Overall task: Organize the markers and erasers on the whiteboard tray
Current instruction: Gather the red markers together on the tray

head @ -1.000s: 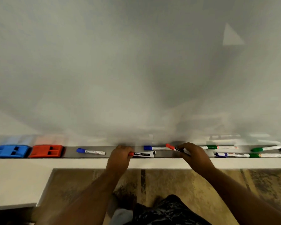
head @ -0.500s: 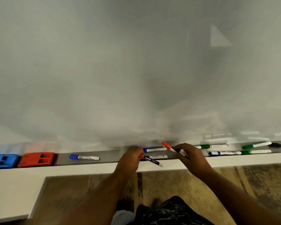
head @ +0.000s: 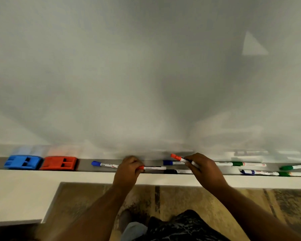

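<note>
A grey tray (head: 84, 164) runs along the bottom of the whiteboard. A blue eraser (head: 23, 162) and a red eraser (head: 59, 163) sit side by side at its left end. My left hand (head: 128, 168) is shut on a red-capped marker (head: 153, 168) that lies level over the tray. My right hand (head: 205, 166) grips a second red-capped marker (head: 178, 158), tilted with its cap up and to the left. A blue marker (head: 103, 164) lies just left of my left hand. Another blue marker (head: 172, 162) and a black marker (head: 177, 171) lie between my hands.
Several green and blue markers (head: 245, 164) lie scattered on the tray right of my right hand. The whiteboard (head: 146, 75) fills the view above. A white ledge (head: 24, 193) runs below the tray, with patterned floor (head: 181, 199) under it.
My left hand has brought its red-capped marker from a tilt in front of the ledge back up level over the tray. My right hand still holds its marker tilted.
</note>
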Demonstrator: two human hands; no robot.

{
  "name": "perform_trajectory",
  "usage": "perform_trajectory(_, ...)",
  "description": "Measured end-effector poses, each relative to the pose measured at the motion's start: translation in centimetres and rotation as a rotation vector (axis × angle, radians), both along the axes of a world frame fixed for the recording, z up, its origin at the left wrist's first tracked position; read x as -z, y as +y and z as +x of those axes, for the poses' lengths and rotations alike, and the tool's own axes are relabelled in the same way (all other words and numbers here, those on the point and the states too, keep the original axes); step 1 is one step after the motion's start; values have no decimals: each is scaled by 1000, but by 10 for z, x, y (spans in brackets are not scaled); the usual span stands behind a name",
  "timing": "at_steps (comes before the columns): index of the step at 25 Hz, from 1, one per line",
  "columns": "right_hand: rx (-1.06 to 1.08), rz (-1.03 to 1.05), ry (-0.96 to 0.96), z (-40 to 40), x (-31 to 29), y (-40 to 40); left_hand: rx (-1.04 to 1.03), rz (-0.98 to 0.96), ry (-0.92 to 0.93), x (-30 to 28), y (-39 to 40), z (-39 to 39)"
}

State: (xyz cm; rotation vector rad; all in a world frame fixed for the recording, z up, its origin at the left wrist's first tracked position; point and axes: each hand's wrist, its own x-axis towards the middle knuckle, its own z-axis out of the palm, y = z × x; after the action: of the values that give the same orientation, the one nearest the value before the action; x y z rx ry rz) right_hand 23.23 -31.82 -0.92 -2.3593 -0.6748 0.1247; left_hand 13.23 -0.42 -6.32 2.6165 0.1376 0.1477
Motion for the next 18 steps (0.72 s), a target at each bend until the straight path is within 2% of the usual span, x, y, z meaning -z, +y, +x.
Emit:
perform_trajectory(8,32,-113,-105,-19,-3,72,108,-132,183,0,34,-6)
perform_trajectory(18,-12,-345,-60,-47,18,155,-13,-317,281,-4,72,-35)
